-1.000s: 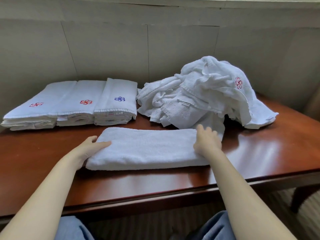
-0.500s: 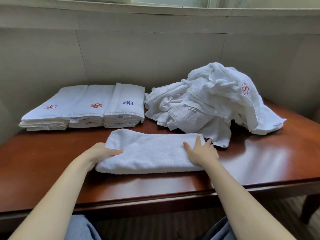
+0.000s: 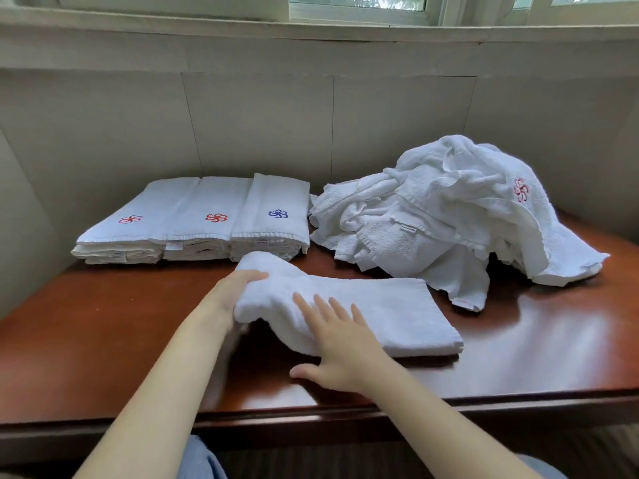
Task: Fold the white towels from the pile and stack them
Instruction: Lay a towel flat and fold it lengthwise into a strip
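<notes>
Where right fingers [image 3: 337, 307] press flat, the towel [image 3: 387, 314] lies beneath.

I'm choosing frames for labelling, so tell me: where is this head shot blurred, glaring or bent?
Head view: smear at the wrist of the left hand, which grips the towel by its raised end; the right hand, flat on it, is sharp; soft glare on the table at right; the window sill bows from the wide lens; flowers on the stacked towels read clearly.
</notes>
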Motion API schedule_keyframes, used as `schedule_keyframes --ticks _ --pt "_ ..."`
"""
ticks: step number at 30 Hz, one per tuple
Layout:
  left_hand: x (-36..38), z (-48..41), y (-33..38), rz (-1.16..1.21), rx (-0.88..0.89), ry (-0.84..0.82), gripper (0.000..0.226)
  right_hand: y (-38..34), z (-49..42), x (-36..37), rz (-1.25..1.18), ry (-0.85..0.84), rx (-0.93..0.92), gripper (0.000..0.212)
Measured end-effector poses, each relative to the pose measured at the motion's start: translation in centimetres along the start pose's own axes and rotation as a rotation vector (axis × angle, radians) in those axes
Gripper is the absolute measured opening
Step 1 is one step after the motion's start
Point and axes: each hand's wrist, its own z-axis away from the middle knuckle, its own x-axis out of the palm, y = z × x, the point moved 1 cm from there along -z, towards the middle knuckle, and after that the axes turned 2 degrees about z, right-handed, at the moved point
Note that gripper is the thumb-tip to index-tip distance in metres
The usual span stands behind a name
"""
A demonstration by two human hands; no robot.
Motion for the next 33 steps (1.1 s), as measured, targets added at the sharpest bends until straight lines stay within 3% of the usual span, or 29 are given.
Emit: schedule_keyframes --ticks 2,4,6,7,9,11,13,15,16,18,20,22,24,26,28,33 --pt "1.1 0.9 1.0 0.257 0.025 -0.116 0.027 -0.9 -0.8 0.2 0.065 0.158 0.07 0.087" --pt "1.6 1.6 1.9 0.422 0.108 -0.222 0.022 -0.7 -1.8 -0.9 -0.088 0.31 0.137 0.054" --pt "2.2 2.0 2.4 0.436 0.249 -0.224 0.015 -0.2 -2.4 -2.6 -0.526 0.403 0.194 0.024" --pt "2.3 2.1 2.6 0.383 0.377 -0.136 0.011 0.2 -2.4 -3.9 -0.82 0.448 0.222 0.013" --pt "1.8 2.0 2.9 0.225 0.678 0.174 0.011 0.9 -2.0 -6.6 -1.387 0.479 0.27 0.018" --pt "0.9 2.0 3.4 0.159 0.813 0.261 0.026 1.8 -1.6 -8.7 -1.737 0.436 0.218 0.032" --pt "0.1 2.3 3.7 0.164 0.683 -0.007 0.048 2.1 -1.5 -9.8 -1.934 0.396 0.152 0.034" --pt "-0.4 3.0 3.9 0.135 0.427 -0.308 0.06 1.8 -2.1 -9.7 -2.05 0.371 0.169 0.037" --pt "-0.4 3.0 3.7 0.115 0.334 -0.365 0.061 1.6 -2.8 -9.2 -2.083 0.365 0.213 0.038" --pt "-0.3 2.1 3.0 0.075 0.193 -0.313 0.062 1.6 -4.1 -7.3 -2.005 0.402 0.416 0.039" --pt "-0.2 1.4 1.6 0.012 0.066 -0.338 0.07 2.4 -5.2 -5.0 -1.761 0.434 0.62 0.035" --pt "-0.2 1.0 0.0 -0.159 -0.014 -0.367 0.067 3.4 -5.8 -2.7 -1.56 0.315 0.693 0.038" --pt "-0.9 0.4 -1.3 -0.435 -0.021 -0.254 0.049 4.5 -6.1 -1.2 -1.377 0.219 0.763 0.052" --pt "-1.5 -0.3 -1.8 -0.558 0.0 -0.174 0.044 5.2 -6.2 -1.1 -1.204 0.227 0.753 0.053" --pt "-1.8 -0.6 -1.8 -0.523 -0.005 -0.157 0.047 5.5 -6.3 -1.0 -1.051 0.199 0.713 0.049" --pt "-2.0 -0.7 -2.0 -0.747 0.086 -0.108 0.036 5.3 -5.1 -0.8 -0.714 0.01 0.704 0.027"
